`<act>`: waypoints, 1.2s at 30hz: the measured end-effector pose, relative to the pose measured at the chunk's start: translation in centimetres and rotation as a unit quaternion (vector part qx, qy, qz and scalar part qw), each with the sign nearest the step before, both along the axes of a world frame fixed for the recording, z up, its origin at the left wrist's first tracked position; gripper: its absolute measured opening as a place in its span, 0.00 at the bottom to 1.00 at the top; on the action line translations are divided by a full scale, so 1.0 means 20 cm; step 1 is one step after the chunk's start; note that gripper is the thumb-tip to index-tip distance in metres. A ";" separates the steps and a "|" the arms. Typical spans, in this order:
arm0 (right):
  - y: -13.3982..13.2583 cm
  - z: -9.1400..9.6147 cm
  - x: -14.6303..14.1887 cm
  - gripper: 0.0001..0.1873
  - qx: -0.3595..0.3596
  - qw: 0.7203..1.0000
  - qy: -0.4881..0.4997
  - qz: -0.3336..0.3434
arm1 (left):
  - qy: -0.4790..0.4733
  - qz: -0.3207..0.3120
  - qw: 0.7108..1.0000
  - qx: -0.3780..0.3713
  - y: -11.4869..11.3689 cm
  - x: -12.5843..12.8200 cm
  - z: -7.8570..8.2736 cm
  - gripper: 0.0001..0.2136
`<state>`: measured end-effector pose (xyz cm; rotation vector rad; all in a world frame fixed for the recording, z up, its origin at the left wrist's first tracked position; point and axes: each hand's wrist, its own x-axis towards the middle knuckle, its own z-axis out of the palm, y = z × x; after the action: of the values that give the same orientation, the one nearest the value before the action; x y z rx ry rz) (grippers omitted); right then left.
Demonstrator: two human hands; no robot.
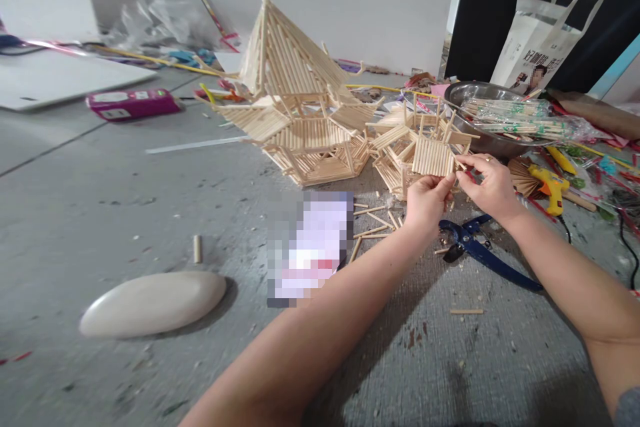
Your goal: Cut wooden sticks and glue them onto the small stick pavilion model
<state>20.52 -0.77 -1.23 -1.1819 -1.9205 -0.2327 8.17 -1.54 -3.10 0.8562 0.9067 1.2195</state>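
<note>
- Left hand (pixel 426 199): how to tag?
- As pinching, thumb against fingers, on the lower right corner of the stick panel (pixel 433 157), right of centre in the frame.
- And for the right hand (pixel 491 183)?
- Thumb and fingertips nearly together at the same panel's right edge. Cannot tell whether gripping it or some small piece there.
- Joined to anything?
- Right up against the smaller stick model (pixel 393 138) from the camera side. Cannot tell if attached.
- Next, at upper centre?
- Just left of that, the larger stick model (pixel 320 133), with pointed roof.
- Below the hands?
- Navy-handled cutters (pixel 493 263), lying on the grey surface (pixel 100 213). Left of those, loose stick pieces (pixel 370 235), then a pixelated slab (pixel 320 247).
- Far right?
- Yellow glue gun (pixel 551 188). Above, a metal bowl (pixel 453 100) with plastic-wrapped stick bundles (pixel 510 127); behind, upper right, a white bag (pixel 530 40).
- Lower left?
- Smooth pale oval object (pixel 155 303), near one short stick (pixel 197 249). Logged.
</note>
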 end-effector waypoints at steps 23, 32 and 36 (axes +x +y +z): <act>0.00 -0.01 0.00 0.12 -0.007 1.000 -0.013 -0.004 | 0.003 -0.013 1.000 0.000 0.00 -0.03 0.01 0.10; 0.00 -0.01 0.01 0.14 0.000 1.000 -0.022 0.003 | 0.022 -0.015 1.000 0.015 0.00 -0.04 0.00 0.06; 0.00 -0.02 0.02 0.14 0.002 1.000 -0.019 0.007 | 0.024 -0.015 0.999 0.020 0.01 -0.03 0.01 0.06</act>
<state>20.84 -0.78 -1.56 -1.1690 -1.9602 -0.2528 7.48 -1.42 -2.99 0.9319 0.9057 1.1989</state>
